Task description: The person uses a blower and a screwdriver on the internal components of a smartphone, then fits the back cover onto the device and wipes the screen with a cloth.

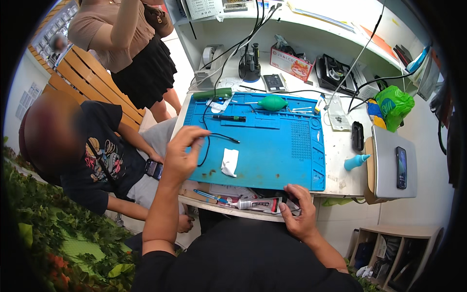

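Observation:
My left hand (182,155) is raised over the left side of a blue silicone work mat (262,165). Its fingers are curled, and the fingertips meet a thin black cable (224,136) whose plug end points right across the mat. A crumpled white wipe (229,162) lies just right of that hand. My right hand (300,214) is at the mat's front edge, above an open drawer (194,198); thumb and fingers are apart. Beside its thumb, a white and dark tube (258,204) lies in the drawer with blue pens (209,196).
On the mat's far side are a green air blower (272,102) and a black pen-like tool (228,118). A light-blue bottle (356,161) and a laptop (389,141) bearing a phone (401,168) stand right. A seated person (107,155) is close on the left; another stands behind.

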### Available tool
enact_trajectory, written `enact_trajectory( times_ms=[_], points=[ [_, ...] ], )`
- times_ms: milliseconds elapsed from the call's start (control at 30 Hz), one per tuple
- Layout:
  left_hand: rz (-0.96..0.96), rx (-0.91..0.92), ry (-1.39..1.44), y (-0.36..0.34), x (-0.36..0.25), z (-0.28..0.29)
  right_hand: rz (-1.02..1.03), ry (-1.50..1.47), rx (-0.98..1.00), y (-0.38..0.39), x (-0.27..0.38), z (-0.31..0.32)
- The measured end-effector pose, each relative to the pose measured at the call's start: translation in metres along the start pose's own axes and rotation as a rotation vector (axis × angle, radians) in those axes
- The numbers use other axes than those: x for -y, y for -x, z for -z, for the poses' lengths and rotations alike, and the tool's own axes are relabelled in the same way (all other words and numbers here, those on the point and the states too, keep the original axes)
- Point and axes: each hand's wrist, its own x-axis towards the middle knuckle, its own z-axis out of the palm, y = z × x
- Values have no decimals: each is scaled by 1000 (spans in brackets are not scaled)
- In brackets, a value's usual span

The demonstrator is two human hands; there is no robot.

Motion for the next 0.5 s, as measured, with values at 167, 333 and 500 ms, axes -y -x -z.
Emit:
enact_trajectory(
  times_ms=[167,333,500],
  points=[
    [-267,397,-414,7,2,-30,170,2,61,-12,3,-4],
    [-174,570,-272,-6,20,-37,260,-10,234,-10,-2,22],
    [-486,87,-159,-73,-2,-35,258,31,159,-2,-7,25]
  ],
)
